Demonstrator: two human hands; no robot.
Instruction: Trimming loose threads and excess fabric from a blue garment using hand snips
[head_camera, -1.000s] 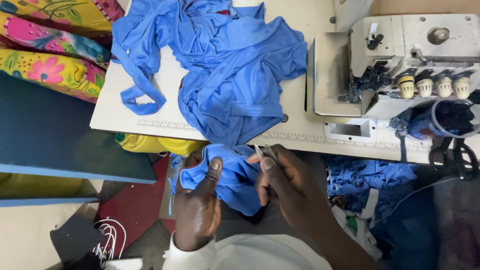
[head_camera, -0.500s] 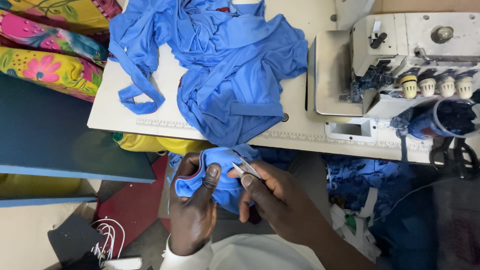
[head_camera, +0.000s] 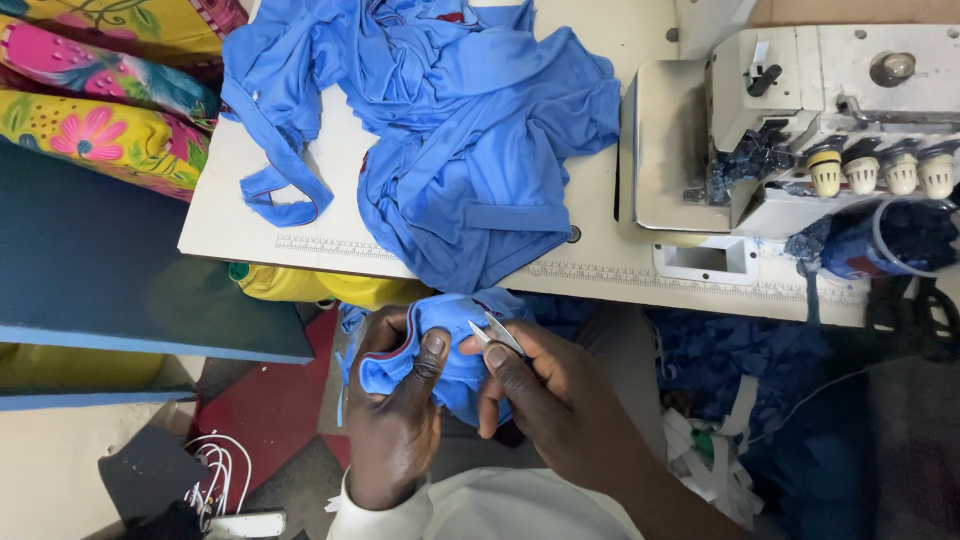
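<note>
Pinching a bunched blue cloth piece with our left hand, thumb pressed on top of the fold, fingers wrapped under it, so that hand is clenched on the fabric. Our right hand grips a small metal thread snipper between thumb and forefinger, blades pointing up-left and touching the cloth's upper edge; we cannot tell whether the blades are parted or closed. Both hands sit close together, just below the front edge of the sewing table, over our lap, white sleeve showing at the bottom.

On the table, a heap of blue garments lies spread across the middle, one strap looping off to the left. An overlock sewing machine stands on the table's right part, with a row of cream knobs along its front.

Left of the table, bright floral fabric in yellow and pink is piled up. Something yellow sits tucked under the table edge. More dark blue scraps lie on the floor to our right, near white strips. White cords lie on the floor, bottom left.
</note>
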